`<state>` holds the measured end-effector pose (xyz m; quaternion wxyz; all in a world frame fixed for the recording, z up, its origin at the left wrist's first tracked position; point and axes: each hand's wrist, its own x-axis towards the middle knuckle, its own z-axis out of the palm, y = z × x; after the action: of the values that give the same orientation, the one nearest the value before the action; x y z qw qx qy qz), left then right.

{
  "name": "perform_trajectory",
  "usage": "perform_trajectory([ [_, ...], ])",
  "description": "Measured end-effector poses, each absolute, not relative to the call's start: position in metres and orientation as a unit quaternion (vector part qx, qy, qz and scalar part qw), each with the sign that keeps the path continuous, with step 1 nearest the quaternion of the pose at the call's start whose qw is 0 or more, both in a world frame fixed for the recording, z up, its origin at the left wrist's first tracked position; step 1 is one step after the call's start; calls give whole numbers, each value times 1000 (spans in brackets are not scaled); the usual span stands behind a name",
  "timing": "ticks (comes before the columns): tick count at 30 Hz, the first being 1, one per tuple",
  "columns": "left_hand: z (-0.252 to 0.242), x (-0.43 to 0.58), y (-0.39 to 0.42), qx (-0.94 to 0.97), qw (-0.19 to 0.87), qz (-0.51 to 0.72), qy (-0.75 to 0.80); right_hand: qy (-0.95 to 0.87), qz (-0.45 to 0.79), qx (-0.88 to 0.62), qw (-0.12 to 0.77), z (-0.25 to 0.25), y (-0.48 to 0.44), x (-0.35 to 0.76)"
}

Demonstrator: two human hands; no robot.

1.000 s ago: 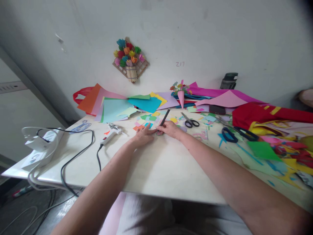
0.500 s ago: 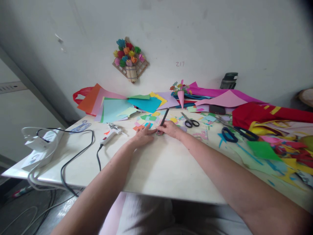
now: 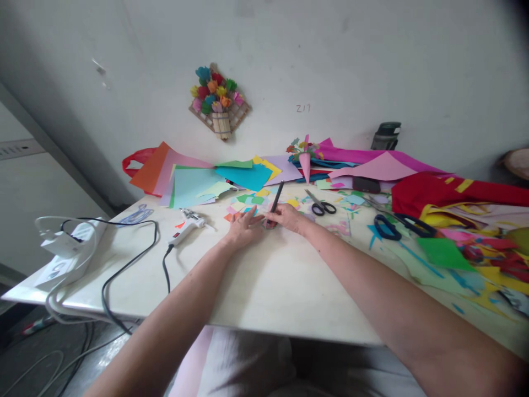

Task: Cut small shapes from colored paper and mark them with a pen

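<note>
My right hand (image 3: 290, 218) is closed around a black pen (image 3: 278, 194), held upright with a slight tilt, its lower end down at the tabletop. Under the pen's end lies a small piece whose kind I cannot make out, partly hidden by the fingers. My left hand (image 3: 247, 226) lies flat on the table (image 3: 264, 292) just to the left, fingers stretched toward that piece. Small cut paper pieces (image 3: 258, 199) in several colours lie right behind both hands. Black-handled scissors (image 3: 323, 208) rest to the right of my right hand.
A white glue gun (image 3: 184, 231) with a black cord lies left, near a power strip (image 3: 68, 259). Coloured paper sheets (image 3: 194, 184) line the back. A pink paper cone with flowers (image 3: 305, 165) stands there. Larger scissors (image 3: 387, 227) and paper scraps (image 3: 496, 253) cover the right side.
The fingers of my left hand have shifted slightly on the table beside the piece. The pen in my right hand has moved very little.
</note>
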<state>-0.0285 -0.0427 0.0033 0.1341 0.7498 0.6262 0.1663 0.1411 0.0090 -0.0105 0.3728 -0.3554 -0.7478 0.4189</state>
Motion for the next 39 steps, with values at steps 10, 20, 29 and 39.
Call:
perform_trajectory([
  [10,-7,-15,-35,706,29,139,694,-762,401,-360,358,-7,9,143],
  [20,-7,-14,-35,715,42,105,690,-737,435,-369,361,0,4,142],
  [29,-11,-15,-28,704,53,92,703,-713,362,-403,445,-21,17,137],
  [39,-4,-13,-33,688,56,50,722,-752,255,-456,402,-20,15,136],
])
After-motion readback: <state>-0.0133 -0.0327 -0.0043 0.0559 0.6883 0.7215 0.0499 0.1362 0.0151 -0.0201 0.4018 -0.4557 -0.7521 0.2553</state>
